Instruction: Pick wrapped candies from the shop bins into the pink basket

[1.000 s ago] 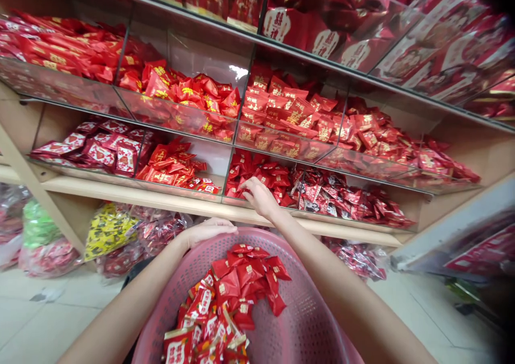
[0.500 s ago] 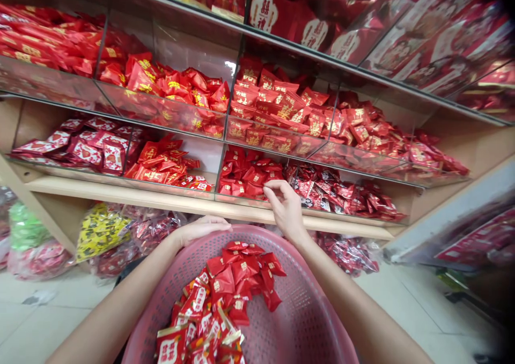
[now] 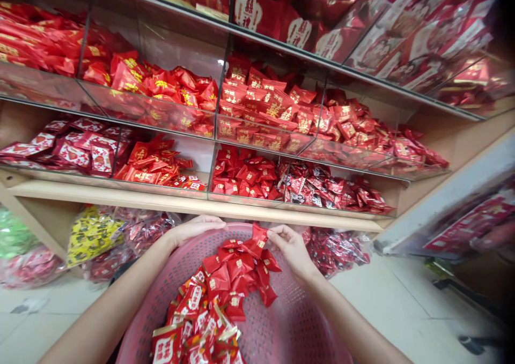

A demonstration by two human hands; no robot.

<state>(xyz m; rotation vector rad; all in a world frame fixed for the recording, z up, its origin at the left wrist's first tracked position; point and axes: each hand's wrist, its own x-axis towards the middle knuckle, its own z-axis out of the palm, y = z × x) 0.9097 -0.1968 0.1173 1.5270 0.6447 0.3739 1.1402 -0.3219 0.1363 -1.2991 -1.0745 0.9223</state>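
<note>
Our right forearm slants up from the lower right, and the right hand [image 3: 292, 247] hovers at the far rim of the pink perforated basket [image 3: 298, 311]. Its thumb and fingertips pinch the right edge of a small red packet [image 3: 257, 239] — held just inside the rim, at the back of the pile of red packets [image 3: 237, 270]. Our left arm angles in from the lower left; the left hand [image 3: 198, 228] lies over the far-left rim, fingers stretched rightward — how firmly it grips, we cannot tell. Beyond stand the shelf compartments [image 3: 241, 206].
</note>
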